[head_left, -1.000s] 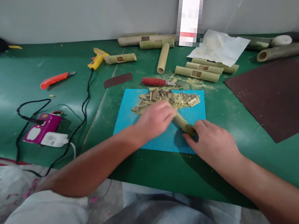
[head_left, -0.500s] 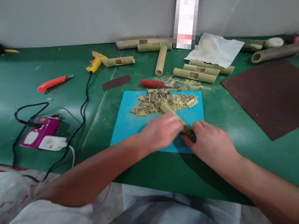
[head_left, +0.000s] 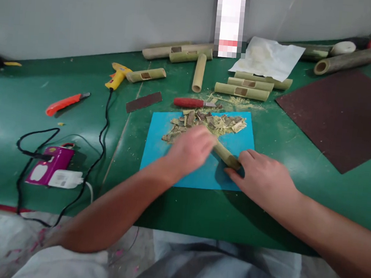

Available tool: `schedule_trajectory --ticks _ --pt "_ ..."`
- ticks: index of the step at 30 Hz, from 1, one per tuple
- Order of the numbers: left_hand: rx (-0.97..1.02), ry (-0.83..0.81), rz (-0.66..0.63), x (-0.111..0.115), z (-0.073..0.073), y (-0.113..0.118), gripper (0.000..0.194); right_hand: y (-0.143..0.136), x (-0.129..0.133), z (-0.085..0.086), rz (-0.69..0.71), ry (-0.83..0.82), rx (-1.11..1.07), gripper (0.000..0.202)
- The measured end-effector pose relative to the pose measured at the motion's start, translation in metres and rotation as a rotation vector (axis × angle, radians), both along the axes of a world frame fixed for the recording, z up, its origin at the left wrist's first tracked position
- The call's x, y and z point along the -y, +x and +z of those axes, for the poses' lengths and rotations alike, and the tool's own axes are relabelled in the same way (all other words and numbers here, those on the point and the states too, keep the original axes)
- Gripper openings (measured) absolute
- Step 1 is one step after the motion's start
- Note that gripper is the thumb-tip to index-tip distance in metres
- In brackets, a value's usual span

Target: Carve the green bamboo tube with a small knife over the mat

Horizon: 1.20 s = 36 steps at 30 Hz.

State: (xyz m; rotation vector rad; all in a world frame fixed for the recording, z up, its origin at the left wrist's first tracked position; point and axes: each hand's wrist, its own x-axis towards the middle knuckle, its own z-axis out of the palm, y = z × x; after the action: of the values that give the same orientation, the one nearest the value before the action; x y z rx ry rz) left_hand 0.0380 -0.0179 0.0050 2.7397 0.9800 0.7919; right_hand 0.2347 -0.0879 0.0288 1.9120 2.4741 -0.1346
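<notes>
As our right hand (head_left: 263, 174) grips the near end of a pale green bamboo tube (head_left: 226, 154), seemingly steadying it, our blurred left hand (head_left: 194, 147) curls over its far end, grasping what we cannot tell, above a blue rectangular sheet (head_left: 198, 181) apparently catching brown-green bamboo chips (head_left: 190, 118).

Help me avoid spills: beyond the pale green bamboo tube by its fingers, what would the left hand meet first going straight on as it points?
Probably the heap of brown and greenish bamboo chips on the flat blue rectangular sheet; depth is unclear, so the left hand might pass above them.
</notes>
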Motion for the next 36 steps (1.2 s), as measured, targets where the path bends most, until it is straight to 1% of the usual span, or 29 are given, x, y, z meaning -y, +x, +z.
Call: schedule_trajectory --ticks 1,2,3,4,5,6,8,9,10,12,13,14,15,17,18,19,20,22,24,25,28,29,30,31,33,34,35,36 --pt "-0.032 -0.031 -0.082 0.004 0.000 0.003 0.036 0.000 0.000 0.000 0.017 0.007 -0.004 0.021" --pt "-0.067 -0.095 -0.139 0.008 0.000 0.005 0.038 0.001 0.000 0.000 0.035 0.014 -0.010 0.019" --pt "-0.079 -0.136 -0.163 0.010 0.000 0.006 0.037 0.001 0.001 -0.001 0.045 0.020 -0.008 0.018" --pt "-0.077 -0.141 -0.173 0.010 -0.001 0.006 0.037 0.002 0.001 -0.001 0.043 0.031 0.000 0.019" --pt "-0.048 -0.105 -0.136 0.008 -0.001 0.004 0.036 0.002 0.001 -0.001 0.034 0.042 0.007 0.021" --pt "-0.002 -0.044 -0.069 0.004 -0.002 0.002 0.034 0.002 0.001 -0.001 0.026 0.051 0.012 0.023" --pt "0.039 -0.011 0.109 -0.001 -0.002 -0.003 0.027 0.002 0.001 -0.002 0.019 0.063 0.016 0.026" --pt "0.035 -0.005 0.110 -0.002 -0.002 -0.004 0.027 0.002 0.001 -0.002 0.022 0.064 0.015 0.025" --pt "0.032 0.004 0.061 0.000 -0.003 -0.003 0.030 0.001 0.001 -0.002 0.029 0.064 0.014 0.024" --pt "-0.052 -0.080 -0.118 0.005 -0.003 0.000 0.036 0.001 0.000 -0.001 0.036 0.060 0.013 0.020" --pt "-0.079 -0.134 -0.171 0.007 -0.004 0.002 0.035 0.001 0.000 -0.001 0.032 0.056 0.013 0.019" --pt "-0.074 -0.143 -0.198 0.007 -0.004 0.003 0.035 0.001 0.000 -0.001 0.023 0.049 0.014 0.019" --pt "-0.047 -0.110 -0.174 0.006 -0.004 0.003 0.035 0.001 -0.001 0.000 0.007 0.045 0.015 0.021" --pt "0.021 -0.031 -0.035 0.003 -0.003 0.001 0.031 0.001 -0.001 0.000 -0.022 0.033 0.018 0.025" --pt "0.030 -0.024 0.023 0.002 -0.002 0.001 0.029 0.001 -0.001 0.000 -0.027 0.031 0.018 0.026" --pt "0.016 -0.027 0.027 0.003 -0.001 0.002 0.030 0.002 -0.001 0.000 -0.020 0.030 0.015 0.025" --pt "-0.011 -0.034 -0.024 0.006 0.000 0.003 0.034 0.002 -0.001 -0.001 -0.002 0.032 0.010 0.024" --pt "-0.093 -0.118 -0.138 0.013 0.001 0.006 0.038 0.003 0.000 -0.001 0.037 0.038 -0.003 0.021" --pt "-0.111 -0.136 -0.169 0.014 0.002 0.005 0.037 0.003 0.000 -0.002 0.046 0.049 -0.007 0.022" --pt "-0.095 -0.118 -0.145 0.011 0.002 0.003 0.035 0.003 0.000 -0.002 0.038 0.053 -0.004 0.023" --pt "-0.004 -0.022 0.025 -0.001 0.002 -0.006 0.028 0.002 0.000 -0.002 0.005 0.049 -0.001 0.026" --pt "0.007 -0.006 0.052 -0.003 0.001 -0.007 0.027 0.001 0.000 -0.002 0.006 0.047 -0.006 0.027" --pt "-0.003 -0.008 0.043 -0.001 0.001 -0.007 0.028 0.001 0.000 -0.002 0.013 0.043 -0.011 0.026" --pt "-0.027 -0.026 -0.003 0.002 0.001 -0.004 0.030 0.002 0.000 -0.002 0.024 0.040 -0.017 0.025" --pt "-0.081 -0.091 -0.150 0.010 0.001 0.001 0.035 0.003 0.000 -0.002 0.045 0.035 -0.026 0.021" --pt "-0.091 -0.121 -0.203 0.012 0.001 0.002 0.036 0.003 0.000 -0.002 0.048 0.034 -0.029 0.020" --pt "-0.075 -0.128 -0.212 0.012 0.001 0.002 0.034 0.003 0.000 -0.002 0.045 0.036 -0.031 0.020" --pt "-0.047 -0.121 -0.182 0.010 0.001 0.000 0.032 0.003 0.000 -0.001 0.039 0.041 -0.033 0.022"
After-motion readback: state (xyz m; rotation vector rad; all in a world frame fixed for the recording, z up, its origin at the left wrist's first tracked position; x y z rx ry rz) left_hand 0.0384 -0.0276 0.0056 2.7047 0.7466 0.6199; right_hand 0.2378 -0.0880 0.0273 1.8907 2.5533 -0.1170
